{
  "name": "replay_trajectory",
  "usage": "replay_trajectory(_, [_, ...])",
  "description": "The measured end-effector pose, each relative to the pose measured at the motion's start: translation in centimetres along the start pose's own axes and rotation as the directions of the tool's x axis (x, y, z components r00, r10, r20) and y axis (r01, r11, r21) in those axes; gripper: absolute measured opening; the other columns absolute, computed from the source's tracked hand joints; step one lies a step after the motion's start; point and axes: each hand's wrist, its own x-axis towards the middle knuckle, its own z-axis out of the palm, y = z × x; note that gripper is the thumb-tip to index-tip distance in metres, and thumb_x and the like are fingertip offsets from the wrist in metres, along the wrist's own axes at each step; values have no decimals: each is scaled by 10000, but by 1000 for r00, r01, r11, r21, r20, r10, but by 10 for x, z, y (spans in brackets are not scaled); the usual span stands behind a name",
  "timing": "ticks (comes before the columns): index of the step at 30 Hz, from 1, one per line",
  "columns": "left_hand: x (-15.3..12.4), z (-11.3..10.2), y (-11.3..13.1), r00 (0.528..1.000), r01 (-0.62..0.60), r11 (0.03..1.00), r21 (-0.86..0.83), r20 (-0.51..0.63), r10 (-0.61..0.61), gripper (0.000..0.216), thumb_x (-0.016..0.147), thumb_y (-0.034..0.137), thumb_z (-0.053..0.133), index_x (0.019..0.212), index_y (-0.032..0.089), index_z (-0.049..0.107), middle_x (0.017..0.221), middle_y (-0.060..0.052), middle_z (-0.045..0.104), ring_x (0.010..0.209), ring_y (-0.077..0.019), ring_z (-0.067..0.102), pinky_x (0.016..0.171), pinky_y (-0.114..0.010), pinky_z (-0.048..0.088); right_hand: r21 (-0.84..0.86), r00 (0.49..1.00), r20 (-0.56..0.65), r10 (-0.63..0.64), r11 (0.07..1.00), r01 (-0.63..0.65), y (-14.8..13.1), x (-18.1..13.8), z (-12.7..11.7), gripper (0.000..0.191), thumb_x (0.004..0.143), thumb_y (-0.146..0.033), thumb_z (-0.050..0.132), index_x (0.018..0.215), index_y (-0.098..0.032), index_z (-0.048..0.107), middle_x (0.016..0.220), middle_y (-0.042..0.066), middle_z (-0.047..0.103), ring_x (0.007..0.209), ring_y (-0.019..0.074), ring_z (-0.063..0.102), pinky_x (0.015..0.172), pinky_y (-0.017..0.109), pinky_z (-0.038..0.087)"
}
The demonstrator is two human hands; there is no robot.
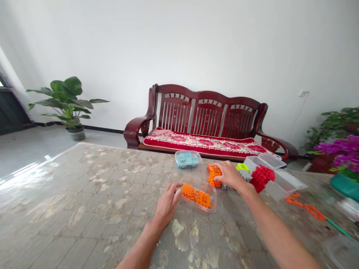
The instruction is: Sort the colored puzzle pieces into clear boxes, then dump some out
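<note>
My left hand (167, 201) pinches the left rim of a clear plastic container (213, 206) with its thumb and fingers. Inside the container lie flat orange interlocking plastic pieces (203, 198). To the right, my right hand (229, 174) is closed around a cluster of orange interlocking pieces (214, 175) on the table, its fingertips partly out of sight. Grey pieces (245, 175) lie beneath and beside that hand, with a yellow-green piece (242, 167) behind them. A red cluster of pieces (262, 177) rests farther right.
A lidded container of light blue pieces (187, 159) stands behind. At right are a clear bin (288, 184), an orange looped item with a green stem (315, 212) and a flower pot (344, 185). A patterned cover spreads over the table (84, 201); a wooden bench (207, 112) stands beyond.
</note>
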Motion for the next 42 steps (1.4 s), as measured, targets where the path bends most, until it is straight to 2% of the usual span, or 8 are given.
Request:
replay_trajectory(2, [0, 0, -1, 1000, -3, 1000, -1, -6, 3, 340, 977, 396, 334, 1151, 261, 593, 1188, -49, 639, 1029, -210, 640, 977, -379, 466, 119, 999, -39, 4, 993, 1, -15, -7, -9, 509, 700, -322, 694, 1198, -227, 640, 1183, 75, 657, 1099, 261, 554, 973, 371, 399])
replay_trajectory(6, [0, 0, 1, 1000, -2, 1000, 0, -8, 2, 337, 978, 391, 333, 1137, 258, 599, 1175, -49, 640, 1066, -215, 626, 991, -388, 454, 330, 989, 120, -85, 943, 41, -51, -23, -13, 490, 690, -389, 729, 1153, -249, 648, 1097, 46, 685, 945, 214, 632, 837, 316, 477])
replay_trajectory(14, [0, -1, 3, 1000, -3, 1000, -10, -5, 3, 333, 971, 376, 336, 1118, 251, 608, 1150, -60, 649, 1067, -220, 625, 995, -392, 458, 159, 958, 237, -159, 980, 123, -84, -31, 9, 457, 705, -445, 710, 1125, -269, 678, 1084, 58, 691, 977, 236, 634, 826, 298, 460])
replay_trajectory(21, [0, 0, 1, 1000, -13, 1000, -2, -27, 13, 326, 971, 376, 348, 1105, 254, 619, 1131, -52, 661, 1049, -215, 638, 965, -372, 478, 280, 969, 185, -162, 954, 106, -76, -28, 13, 276, 852, -372, 554, 1043, -283, 732, 983, 24, 750, 901, 209, 678, 765, 291, 476])
replay_trajectory(27, [0, -2, 4, 999, -24, 1000, 0, -31, 24, 341, 970, 377, 336, 1095, 253, 628, 1126, -52, 666, 1058, -216, 636, 955, -365, 480, 234, 990, -66, 123, 967, -104, -32, -11, 2, 301, 839, -228, 507, 1044, -254, 725, 1063, 26, 743, 969, 205, 668, 858, 305, 470])
replay_trajectory(29, [0, -2, 5, 999, -22, 1000, -1, -33, 22, 350, 970, 378, 325, 1069, 246, 634, 1102, -58, 669, 1050, -220, 636, 949, -371, 480, 132, 990, -43, 135, 983, -128, -12, -7, 2, 359, 792, -203, 547, 1114, -239, 701, 1116, 43, 724, 1039, 221, 636, 899, 316, 453])
replay_trajectory(33, [1, -1, 3, 999, -22, 1000, -4, -45, 21, 358, 974, 385, 317, 1038, 240, 638, 1066, -58, 670, 1028, -221, 639, 941, -376, 479, -31, 992, 120, 30, 999, -27, 11, -5, 11, 566, 687, -269, 676, 1250, -228, 631, 1226, 71, 668, 1177, 277, 540, 987, 363, 399])
replay_trajectory(42, [3, 2, -3, 997, -25, 1000, -12, -71, 24, 301, 954, 352, 375, 1014, 235, 645, 1035, -52, 678, 982, -210, 649, 897, -348, 490, -95, 987, 155, 49, 995, -35, 10, -1, 30, 665, 690, -302, 685, 1340, -222, 562, 1349, 100, 585, 1320, 313, 401, 1073, 431, 294])
